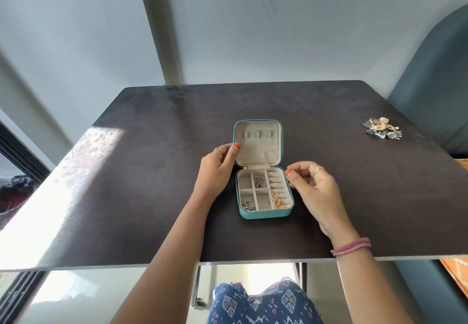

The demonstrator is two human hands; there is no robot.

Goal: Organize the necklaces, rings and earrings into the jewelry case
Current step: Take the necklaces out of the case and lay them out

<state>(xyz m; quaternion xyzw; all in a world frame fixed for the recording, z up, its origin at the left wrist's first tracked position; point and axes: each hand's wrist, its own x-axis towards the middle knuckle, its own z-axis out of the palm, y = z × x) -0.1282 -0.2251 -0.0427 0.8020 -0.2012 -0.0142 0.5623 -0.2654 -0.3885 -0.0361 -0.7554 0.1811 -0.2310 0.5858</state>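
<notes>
Left of the open jewelry case (pixel 263 192), the left hand (pixel 217 169) pinches its lid edge, the right hand (pixel 314 187) hovers half-curled and empty beside its tray, and the far-right jewelry pile (pixel 383 128) could snag when lifted.

The desk (pixel 157 131) in front of me is dark, almost black, with rounded far corners and a thin pale edge along the side nearest me. Sunlight falls across its left side in a bright, washed-out band. Near the middle sits my small teal jewelry case (pixel 263 192), open, its lid laid back flat away from me, the base nearer. Far off toward the right edge lies a little heap of loose jewelry (pixel 383 128), gold and silver pieces tangled together, well apart from the case.
</notes>
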